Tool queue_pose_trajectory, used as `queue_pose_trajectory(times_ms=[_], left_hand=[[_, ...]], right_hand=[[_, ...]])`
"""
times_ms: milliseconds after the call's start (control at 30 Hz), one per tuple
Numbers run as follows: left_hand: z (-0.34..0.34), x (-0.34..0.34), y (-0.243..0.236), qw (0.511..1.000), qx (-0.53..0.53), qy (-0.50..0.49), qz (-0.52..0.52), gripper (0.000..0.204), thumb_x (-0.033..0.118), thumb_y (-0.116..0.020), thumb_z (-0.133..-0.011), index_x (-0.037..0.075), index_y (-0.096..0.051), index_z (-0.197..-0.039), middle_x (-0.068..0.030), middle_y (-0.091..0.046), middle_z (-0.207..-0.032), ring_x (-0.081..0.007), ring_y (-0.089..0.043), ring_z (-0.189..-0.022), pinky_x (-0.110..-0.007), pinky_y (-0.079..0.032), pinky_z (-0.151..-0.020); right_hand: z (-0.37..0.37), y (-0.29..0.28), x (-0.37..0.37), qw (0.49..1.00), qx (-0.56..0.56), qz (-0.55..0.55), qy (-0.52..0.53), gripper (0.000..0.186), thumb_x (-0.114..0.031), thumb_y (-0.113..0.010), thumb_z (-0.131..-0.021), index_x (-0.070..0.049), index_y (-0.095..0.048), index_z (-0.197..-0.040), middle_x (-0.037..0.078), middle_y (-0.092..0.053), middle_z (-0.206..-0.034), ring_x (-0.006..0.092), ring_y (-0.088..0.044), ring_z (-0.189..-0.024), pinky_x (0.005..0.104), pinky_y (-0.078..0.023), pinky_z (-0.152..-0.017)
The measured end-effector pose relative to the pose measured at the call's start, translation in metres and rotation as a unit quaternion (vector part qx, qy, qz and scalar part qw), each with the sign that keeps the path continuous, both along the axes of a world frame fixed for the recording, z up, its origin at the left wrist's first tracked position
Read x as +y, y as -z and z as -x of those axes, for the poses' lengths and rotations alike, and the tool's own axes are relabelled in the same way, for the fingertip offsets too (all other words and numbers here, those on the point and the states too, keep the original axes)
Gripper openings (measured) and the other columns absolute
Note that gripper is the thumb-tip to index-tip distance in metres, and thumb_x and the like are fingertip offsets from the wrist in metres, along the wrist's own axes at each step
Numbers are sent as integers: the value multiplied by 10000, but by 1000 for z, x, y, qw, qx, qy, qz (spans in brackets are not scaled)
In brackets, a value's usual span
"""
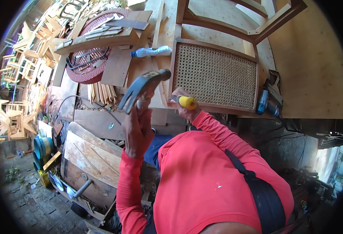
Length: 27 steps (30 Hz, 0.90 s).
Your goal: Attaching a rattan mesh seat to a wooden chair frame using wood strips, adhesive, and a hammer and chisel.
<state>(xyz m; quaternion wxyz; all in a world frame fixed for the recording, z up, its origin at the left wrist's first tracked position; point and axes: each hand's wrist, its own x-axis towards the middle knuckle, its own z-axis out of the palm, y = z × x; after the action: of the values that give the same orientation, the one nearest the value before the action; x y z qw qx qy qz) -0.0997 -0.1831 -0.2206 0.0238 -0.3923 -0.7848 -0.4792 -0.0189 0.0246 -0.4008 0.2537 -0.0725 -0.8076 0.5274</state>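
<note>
Raised at the middle left, my left hand (137, 130) is closed around a claw hammer (146, 84), its head tilted with the claw toward the lower left. My right hand (187, 112) is wrapped round a yellow-handled tool (188, 102) at the near left corner of a wooden chair frame (214, 106). The handle's butt faces up; the blade or tip is hidden, so its exact kind does not show. Woven cane webbing (216, 74) fills the seat part of the frame, which lies on a plywood-topped bench (308, 78).
A plastic bottle (152, 51) lies left of the frame, near a thick wooden beam (97, 41) and a round reddish woven piece (85, 74). Right of the frame is a blue-bodied tool (262, 102). Several wooden stool frames (17, 117) stand at the far left.
</note>
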Motion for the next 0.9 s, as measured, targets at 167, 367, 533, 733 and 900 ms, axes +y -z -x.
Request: queue_pose_trajectory(times_ms=[167, 367, 533, 733, 900], left_hand=[[-26, -16, -40, 975, 220, 38, 21, 422, 19, -717, -954, -28, -561, -1344, -253, -712, -1038, -432, -726, -832, -483, -555, -674], [-43, -23, -74, 975, 191, 51, 98, 410, 21, -729, -936, 4, -569, -1313, -222, -718, -997, -412, -714, -791, -468, -539, -644], [-73, -27, -118, 993, 119, 4, 16, 195, -4, -559, -995, -14, -665, -1158, -173, -719, -972, -324, -726, -833, -431, -560, -728], [-55, -27, -87, 971, 159, 80, 158, 158, 107, -639, -996, 17, -635, -1126, -218, -655, -873, -424, -647, -702, -507, -503, -614], [-51, -34, -98, 969, 129, 60, 204, 333, 137, -719, -973, 13, -559, -1237, -226, -675, -897, -445, -655, -700, -507, -506, -616]], right_hand=[[1, -31, -9, 999, -24, -21, 12, 354, 128, -631, -771, -58, -592, -1070, 138, -569, -1050, 401, -679, -983, 436, -572, -795], [4, -19, -9, 998, -21, -54, -3, 363, 64, -710, -809, -36, -581, -1134, 152, -560, -1131, 402, -684, -1006, 449, -603, -842], [4, -23, -6, 996, -48, -75, 0, 374, 14, -753, -826, -30, -584, -1157, 155, -557, -1142, 394, -688, -1014, 441, -609, -842], [11, 4, -12, 998, -32, -56, -15, 372, 35, -742, -801, -37, -585, -1131, 153, -564, -1128, 396, -683, -1018, 434, -601, -860], [-1, 5, -13, 997, -32, -66, 1, 350, 49, -727, -816, -61, -579, -1114, 126, -588, -1048, 344, -677, -936, 367, -582, -829]])
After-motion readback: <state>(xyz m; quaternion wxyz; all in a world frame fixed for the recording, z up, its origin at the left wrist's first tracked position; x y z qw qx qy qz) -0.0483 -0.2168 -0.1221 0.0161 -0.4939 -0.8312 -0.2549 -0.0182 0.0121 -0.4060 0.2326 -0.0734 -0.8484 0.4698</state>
